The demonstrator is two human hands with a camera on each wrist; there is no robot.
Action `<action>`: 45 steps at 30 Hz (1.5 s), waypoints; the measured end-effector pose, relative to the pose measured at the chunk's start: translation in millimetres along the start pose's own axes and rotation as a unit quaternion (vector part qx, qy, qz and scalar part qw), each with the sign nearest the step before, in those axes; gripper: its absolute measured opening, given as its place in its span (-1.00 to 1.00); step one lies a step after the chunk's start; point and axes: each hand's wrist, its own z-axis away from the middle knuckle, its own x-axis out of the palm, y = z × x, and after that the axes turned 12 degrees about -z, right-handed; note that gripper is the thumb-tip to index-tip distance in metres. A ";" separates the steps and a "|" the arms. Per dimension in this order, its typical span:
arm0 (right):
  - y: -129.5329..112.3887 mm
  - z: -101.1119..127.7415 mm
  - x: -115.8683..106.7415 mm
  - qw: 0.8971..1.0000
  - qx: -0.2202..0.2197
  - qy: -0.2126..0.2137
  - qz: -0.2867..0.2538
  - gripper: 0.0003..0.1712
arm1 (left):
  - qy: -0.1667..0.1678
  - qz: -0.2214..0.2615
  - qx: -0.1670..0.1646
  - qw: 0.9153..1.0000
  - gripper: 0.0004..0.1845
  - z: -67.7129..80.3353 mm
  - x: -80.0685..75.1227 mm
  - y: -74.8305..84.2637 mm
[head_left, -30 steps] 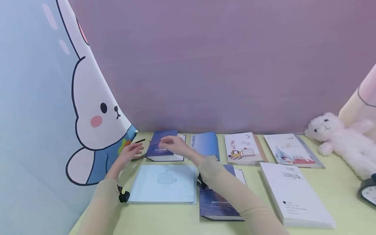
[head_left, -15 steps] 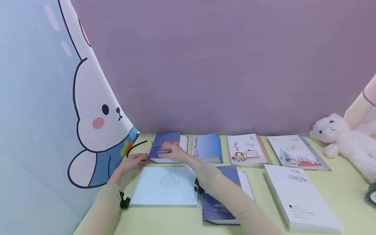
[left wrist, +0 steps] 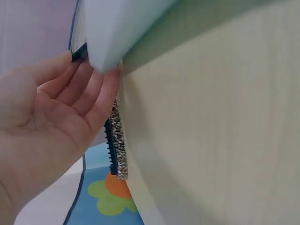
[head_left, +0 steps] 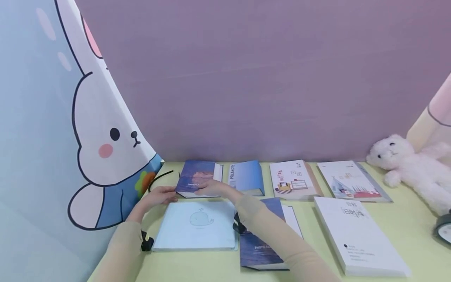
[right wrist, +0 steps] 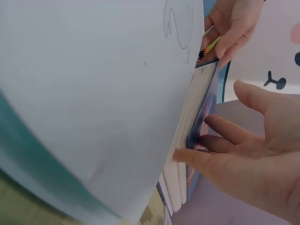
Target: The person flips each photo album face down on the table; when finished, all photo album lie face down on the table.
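1. My right hand [head_left: 210,189] lies flat on the dark blue album [head_left: 197,176], grip open, thumb at its page edge and fingers [right wrist: 225,136] spread over the cover.
2. My left hand [head_left: 160,195] meets that album's near left corner, grip loose and open, fingertips [left wrist: 101,84] against the edge.
3. The album sits at the back left of the table [head_left: 405,227], just behind the pale whale-print book [head_left: 197,225].
4. A beaded black headband [left wrist: 117,140] lies beside my left hand.

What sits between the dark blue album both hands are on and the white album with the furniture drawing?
One book: the light blue POLAROID album, lying between the dark blue album and the furniture-print album in the back row. The head view shows it.
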 end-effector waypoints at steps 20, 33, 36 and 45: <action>-16.1 7.6 5.5 0.984 -0.084 0.075 -0.138 -0.31 | 0.058 0.216 0.074 0.972 -0.25 0.4 -16.7 13.1; -39.9 22.0 -2.0 0.958 0.011 0.137 -0.252 -0.20 | 0.058 0.172 0.113 0.977 -0.35 -0.7 -12.5 49.3; -45.6 25.7 -4.8 0.953 0.001 0.155 -0.260 -0.25 | 0.038 0.173 0.119 0.977 -0.36 0.6 -10.3 54.6; -48.8 34.8 -9.4 0.954 -0.075 0.230 -0.175 -0.35 | 0.033 0.185 0.128 0.974 -0.46 -1.6 0.3 74.6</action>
